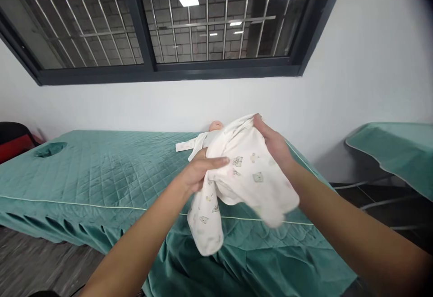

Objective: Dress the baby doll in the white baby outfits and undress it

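I hold up a small white baby garment [243,175] with little printed figures, over the near edge of a green quilted bed [101,170]. My left hand [199,170] is closed on the cloth at its left side, and one leg of the garment hangs down below it. My right hand [274,143] pinches the upper edge of the garment at the right. Behind the garment a baby doll [211,132] lies on the bed by the wall, dressed in a white top with one sleeve stretched out to the left; the garment hides most of its body.
The bed has a face hole [50,149] near its left end. A second green-covered bed [395,148] stands at the right, with dark floor between the two. A barred window [169,21] runs along the white wall. Something red and black [13,141] sits at the far left.
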`<control>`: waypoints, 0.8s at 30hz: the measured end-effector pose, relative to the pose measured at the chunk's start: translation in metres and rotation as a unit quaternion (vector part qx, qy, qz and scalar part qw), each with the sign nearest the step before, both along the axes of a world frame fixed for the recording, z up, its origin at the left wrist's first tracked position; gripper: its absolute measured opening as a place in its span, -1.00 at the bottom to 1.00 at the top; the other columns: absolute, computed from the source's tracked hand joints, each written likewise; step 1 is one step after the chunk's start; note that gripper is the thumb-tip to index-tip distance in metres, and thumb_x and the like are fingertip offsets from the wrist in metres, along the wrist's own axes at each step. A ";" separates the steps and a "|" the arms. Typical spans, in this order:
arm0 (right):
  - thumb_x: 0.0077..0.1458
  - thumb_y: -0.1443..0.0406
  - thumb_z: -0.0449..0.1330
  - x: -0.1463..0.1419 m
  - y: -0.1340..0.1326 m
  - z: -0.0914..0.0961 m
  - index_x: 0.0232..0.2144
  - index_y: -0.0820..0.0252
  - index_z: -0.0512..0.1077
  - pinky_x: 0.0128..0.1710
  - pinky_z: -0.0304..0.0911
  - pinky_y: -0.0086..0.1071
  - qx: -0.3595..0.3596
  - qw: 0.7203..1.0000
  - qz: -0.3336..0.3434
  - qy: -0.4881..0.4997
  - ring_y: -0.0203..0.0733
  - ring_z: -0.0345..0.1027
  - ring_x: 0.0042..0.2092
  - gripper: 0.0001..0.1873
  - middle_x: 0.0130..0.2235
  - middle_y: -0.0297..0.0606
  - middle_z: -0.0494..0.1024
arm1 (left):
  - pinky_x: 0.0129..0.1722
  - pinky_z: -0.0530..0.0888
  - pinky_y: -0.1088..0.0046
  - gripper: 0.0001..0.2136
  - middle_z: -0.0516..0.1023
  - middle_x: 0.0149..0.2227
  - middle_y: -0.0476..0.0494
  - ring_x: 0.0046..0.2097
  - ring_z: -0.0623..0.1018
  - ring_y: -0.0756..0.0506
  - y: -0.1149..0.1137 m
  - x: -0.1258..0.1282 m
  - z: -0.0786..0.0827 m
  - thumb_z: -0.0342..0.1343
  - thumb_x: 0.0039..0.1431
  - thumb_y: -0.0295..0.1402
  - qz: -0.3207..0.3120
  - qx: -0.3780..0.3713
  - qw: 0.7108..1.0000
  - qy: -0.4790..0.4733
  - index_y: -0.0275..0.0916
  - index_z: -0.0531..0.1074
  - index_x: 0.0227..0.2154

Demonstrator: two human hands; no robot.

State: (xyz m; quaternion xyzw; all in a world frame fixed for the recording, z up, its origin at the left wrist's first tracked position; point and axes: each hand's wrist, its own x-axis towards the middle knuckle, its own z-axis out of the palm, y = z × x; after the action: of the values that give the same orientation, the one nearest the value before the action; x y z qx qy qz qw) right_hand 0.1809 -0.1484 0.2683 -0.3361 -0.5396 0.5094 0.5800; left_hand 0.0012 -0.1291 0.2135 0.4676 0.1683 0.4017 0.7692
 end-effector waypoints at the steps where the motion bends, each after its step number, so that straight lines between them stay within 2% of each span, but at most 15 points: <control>1: 0.09 -0.23 0.21 0.000 0.000 -0.004 -0.06 0.16 0.51 -0.03 0.42 -0.06 -0.006 1.000 0.001 0.004 0.13 0.51 -0.02 -0.35 -0.25 -0.12 0.64 | -0.04 0.59 0.19 -0.45 0.69 -0.16 -0.34 -0.12 0.69 -0.32 0.001 0.000 0.001 0.48 -0.14 -0.29 0.026 -0.003 1.000 -0.012 -0.40 0.54 -0.05; 5: 0.07 -0.13 0.29 0.004 0.006 -0.031 -0.02 0.15 0.52 -0.07 0.43 -0.10 -0.074 0.995 0.061 0.012 0.09 0.55 -0.08 -0.40 -0.23 -0.14 0.66 | -0.04 0.59 0.22 -0.59 0.70 -0.24 -0.24 -0.19 0.70 -0.24 0.010 0.003 0.006 0.45 -0.09 -0.32 0.115 -0.005 0.992 -0.056 -0.37 0.55 -0.16; 8: -0.04 0.06 0.43 0.012 0.012 -0.058 -0.05 0.19 0.54 -0.14 0.46 -0.17 -0.134 0.985 0.108 0.006 0.05 0.57 -0.13 -0.46 -0.20 -0.14 0.68 | -0.07 0.59 0.24 -0.60 0.69 -0.30 -0.20 -0.26 0.69 -0.19 0.018 0.006 0.002 0.45 -0.10 -0.31 0.141 -0.015 0.988 -0.063 -0.37 0.54 -0.19; 11: -0.06 0.15 0.47 0.020 0.015 -0.083 -0.09 0.22 0.57 -0.18 0.47 -0.26 -0.185 0.976 0.116 -0.009 -0.01 0.59 -0.16 -0.52 -0.18 -0.13 0.69 | -0.07 0.57 0.22 -0.53 0.68 -0.27 -0.22 -0.25 0.68 -0.20 0.027 0.011 -0.015 0.46 -0.11 -0.23 0.109 -0.028 0.993 -0.037 -0.35 0.52 -0.14; 13: -0.05 0.16 0.47 0.025 0.015 -0.102 -0.11 0.23 0.57 -0.15 0.47 -0.28 -0.208 0.971 0.119 -0.024 -0.04 0.59 -0.16 -0.55 -0.17 -0.12 0.69 | -0.10 0.57 0.23 -0.50 0.67 -0.21 -0.25 -0.22 0.67 -0.21 0.034 0.015 -0.034 0.42 -0.07 -0.19 0.104 -0.015 0.994 0.028 -0.34 0.50 -0.09; 14: -0.05 0.16 0.46 0.027 0.014 -0.112 -0.12 0.23 0.57 -0.13 0.46 -0.28 -0.217 0.969 0.115 -0.030 -0.05 0.59 -0.16 -0.56 -0.16 -0.11 0.69 | -0.12 0.56 0.25 -0.53 0.67 -0.17 -0.26 -0.21 0.67 -0.20 0.038 0.017 -0.046 0.38 -0.01 -0.18 0.121 0.006 0.989 0.086 -0.33 0.49 -0.07; 15: -0.05 0.14 0.46 0.030 0.014 -0.124 -0.13 0.22 0.57 -0.13 0.46 -0.27 -0.225 0.968 0.103 -0.037 -0.06 0.58 -0.17 -0.55 -0.15 -0.11 0.68 | -0.14 0.56 0.29 -0.58 0.66 -0.14 -0.27 -0.19 0.66 -0.18 0.041 0.020 -0.057 0.31 0.07 -0.19 0.148 0.043 0.974 0.168 -0.32 0.47 -0.06; 16: -0.06 0.11 0.46 0.032 0.013 -0.138 -0.13 0.22 0.57 -0.13 0.46 -0.25 -0.232 0.968 0.083 -0.048 -0.05 0.58 -0.18 -0.54 -0.15 -0.11 0.68 | -0.15 0.54 0.33 -0.65 0.65 -0.11 -0.27 -0.16 0.65 -0.16 0.044 0.023 -0.069 0.23 0.15 -0.21 0.180 0.094 0.941 0.272 -0.32 0.45 -0.07; 18: -0.08 0.02 0.43 0.036 0.010 -0.167 -0.16 0.22 0.56 -0.20 0.46 -0.20 -0.245 0.965 0.019 -0.093 -0.02 0.57 -0.22 -0.50 -0.20 -0.10 0.68 | -0.15 0.52 0.38 -0.76 0.64 -0.11 -0.27 -0.12 0.64 -0.14 0.049 0.030 -0.091 0.08 0.26 -0.27 0.199 0.194 0.836 0.474 -0.31 0.45 -0.12; 20: -0.09 -0.04 0.38 0.040 0.007 -0.195 -0.17 0.23 0.55 -0.23 0.44 -0.18 -0.241 0.959 -0.039 -0.145 0.02 0.55 -0.20 -0.46 -0.21 -0.10 0.67 | -0.12 0.50 0.34 -0.80 0.64 -0.13 -0.30 -0.08 0.62 -0.18 0.050 0.039 -0.107 0.05 0.27 -0.29 0.184 0.240 0.761 0.574 -0.31 0.46 -0.18; 22: -0.09 -0.06 0.35 0.042 0.005 -0.218 -0.20 0.23 0.53 -0.20 0.41 -0.18 -0.230 0.953 -0.080 -0.179 0.05 0.53 -0.17 -0.46 -0.19 -0.11 0.67 | -0.08 0.49 0.27 -0.81 0.64 -0.13 -0.36 -0.05 0.62 -0.25 0.050 0.047 -0.118 0.07 0.26 -0.30 0.168 0.252 0.732 0.610 -0.31 0.46 -0.19; 24: -0.08 -0.06 0.31 0.044 0.006 -0.233 -0.28 0.21 0.51 -0.19 0.37 -0.19 -0.216 0.947 -0.117 -0.208 0.04 0.49 -0.17 -0.52 -0.23 -0.13 0.66 | -0.06 0.48 0.20 -0.77 0.62 -0.09 -0.43 -0.01 0.61 -0.31 0.048 0.054 -0.123 0.06 0.28 -0.28 0.153 0.268 0.702 0.642 -0.31 0.45 -0.12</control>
State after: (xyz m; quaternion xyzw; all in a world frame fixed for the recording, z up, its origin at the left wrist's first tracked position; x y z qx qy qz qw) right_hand 0.2253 -0.1421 0.0352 -0.6128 -0.4820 0.4610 0.4239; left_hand 0.0548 -0.0813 0.0902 0.7663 0.5759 0.1451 0.2452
